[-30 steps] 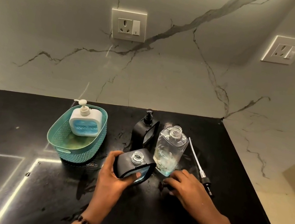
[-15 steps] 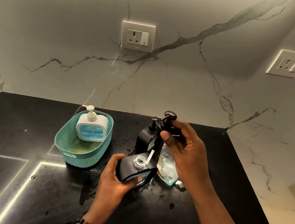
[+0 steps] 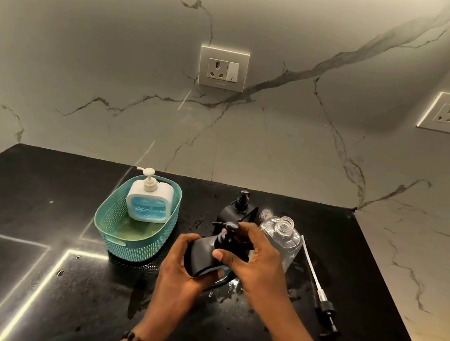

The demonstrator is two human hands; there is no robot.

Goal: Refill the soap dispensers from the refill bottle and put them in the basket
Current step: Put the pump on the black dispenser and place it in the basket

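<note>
Here, near the middle of the black table (image 3: 27, 225), the left hand (image 3: 182, 271) wraps a tilted black soap dispenser (image 3: 202, 256), its grip clamped on the body, while the right hand (image 3: 255, 266) pinches the black pump head (image 3: 228, 235) at the dispenser's neck. Just right stands the clear refill bottle (image 3: 283, 240), uncapped, its pump (image 3: 319, 295) lying on the table beyond. A second black dispenser (image 3: 240, 206) stands behind. At left, the teal basket (image 3: 129, 243) holds a white dispenser (image 3: 147, 201).
</note>
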